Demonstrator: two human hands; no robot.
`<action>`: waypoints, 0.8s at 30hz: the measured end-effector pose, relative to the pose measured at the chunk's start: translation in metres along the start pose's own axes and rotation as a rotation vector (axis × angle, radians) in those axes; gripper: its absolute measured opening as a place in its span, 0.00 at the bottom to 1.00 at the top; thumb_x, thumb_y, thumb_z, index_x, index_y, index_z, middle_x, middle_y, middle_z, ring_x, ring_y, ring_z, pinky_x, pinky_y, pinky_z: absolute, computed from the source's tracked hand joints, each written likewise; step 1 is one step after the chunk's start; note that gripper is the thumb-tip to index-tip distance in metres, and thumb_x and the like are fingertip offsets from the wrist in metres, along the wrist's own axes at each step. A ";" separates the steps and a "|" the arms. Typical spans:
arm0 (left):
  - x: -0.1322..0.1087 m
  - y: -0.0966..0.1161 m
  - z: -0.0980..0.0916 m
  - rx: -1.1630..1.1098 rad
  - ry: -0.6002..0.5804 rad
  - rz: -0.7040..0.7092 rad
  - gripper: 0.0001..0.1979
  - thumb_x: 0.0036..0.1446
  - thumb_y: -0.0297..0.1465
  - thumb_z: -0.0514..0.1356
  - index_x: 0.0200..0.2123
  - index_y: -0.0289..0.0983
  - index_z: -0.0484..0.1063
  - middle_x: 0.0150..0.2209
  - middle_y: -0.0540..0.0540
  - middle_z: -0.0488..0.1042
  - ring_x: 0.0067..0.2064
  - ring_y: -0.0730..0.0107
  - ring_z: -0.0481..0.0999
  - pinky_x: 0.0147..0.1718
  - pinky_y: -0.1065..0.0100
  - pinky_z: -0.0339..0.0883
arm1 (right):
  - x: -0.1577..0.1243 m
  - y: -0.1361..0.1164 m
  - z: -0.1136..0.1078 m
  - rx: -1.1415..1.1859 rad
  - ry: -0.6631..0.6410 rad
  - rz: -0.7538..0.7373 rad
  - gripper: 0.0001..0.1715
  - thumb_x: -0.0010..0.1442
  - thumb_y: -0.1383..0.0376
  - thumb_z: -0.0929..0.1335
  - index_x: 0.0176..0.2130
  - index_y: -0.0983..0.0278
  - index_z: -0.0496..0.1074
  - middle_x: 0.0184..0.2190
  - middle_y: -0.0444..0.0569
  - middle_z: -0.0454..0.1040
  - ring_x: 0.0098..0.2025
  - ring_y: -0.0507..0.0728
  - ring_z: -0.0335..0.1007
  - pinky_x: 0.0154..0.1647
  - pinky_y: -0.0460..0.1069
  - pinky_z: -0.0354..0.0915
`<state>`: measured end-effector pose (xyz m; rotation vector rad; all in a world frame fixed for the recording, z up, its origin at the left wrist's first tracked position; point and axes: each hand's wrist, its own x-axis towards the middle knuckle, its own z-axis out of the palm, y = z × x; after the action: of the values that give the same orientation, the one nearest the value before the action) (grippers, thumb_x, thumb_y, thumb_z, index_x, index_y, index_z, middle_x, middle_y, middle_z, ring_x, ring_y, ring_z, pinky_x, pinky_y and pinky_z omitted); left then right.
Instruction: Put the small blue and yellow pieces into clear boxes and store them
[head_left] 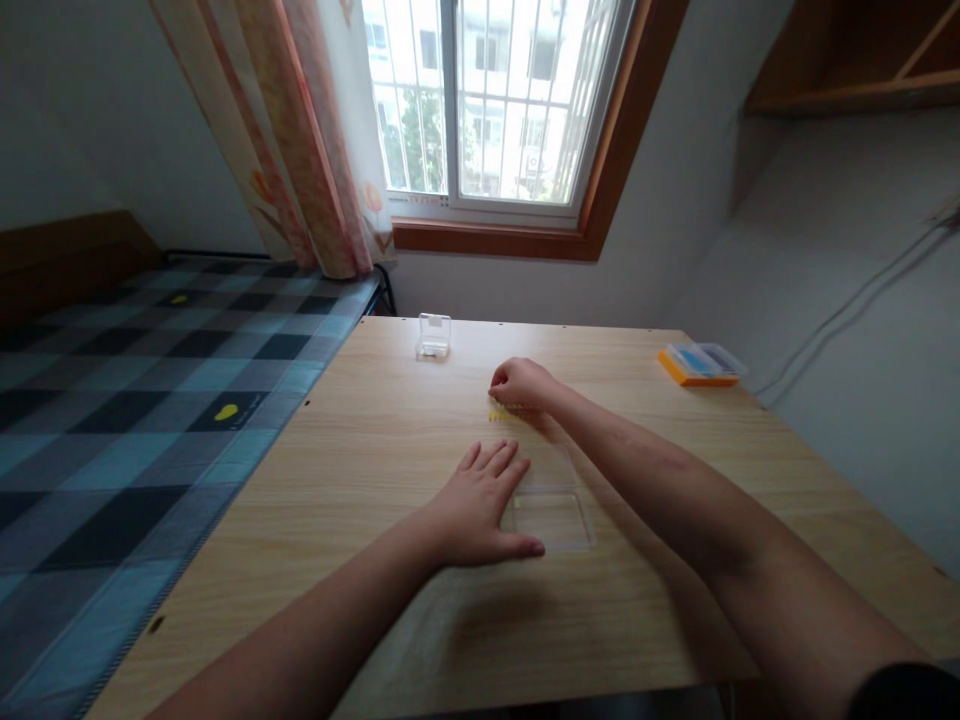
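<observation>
My left hand [484, 505] lies flat on the wooden table [360, 500], fingers stretched out, its thumb against the left edge of a clear plastic tray [555, 520]. My right hand [521, 383] reaches further out over the table with its fingers curled down onto a small yellow strip [501, 415]. Only the strip's near edge shows under the fingers, so what it is stays unclear.
A small clear plastic box [434, 335] stands near the table's far edge. An orange-based case with a clear lid [701, 364] sits at the far right. A bed with a blue checked cover [150, 400] adjoins the table's left side. A window and curtain are behind.
</observation>
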<state>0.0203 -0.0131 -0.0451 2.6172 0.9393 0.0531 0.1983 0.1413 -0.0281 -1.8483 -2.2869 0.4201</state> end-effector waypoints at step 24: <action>0.001 -0.001 0.002 -0.016 0.010 0.000 0.56 0.51 0.66 0.57 0.72 0.35 0.52 0.74 0.29 0.44 0.74 0.41 0.43 0.70 0.42 0.35 | -0.005 0.009 -0.013 -0.155 0.028 -0.181 0.11 0.58 0.61 0.72 0.41 0.57 0.85 0.41 0.48 0.84 0.41 0.57 0.77 0.38 0.46 0.64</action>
<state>0.0205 -0.0123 -0.0473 2.6048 0.9381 0.0731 0.2113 0.1400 -0.0189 -1.6793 -2.5038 0.1940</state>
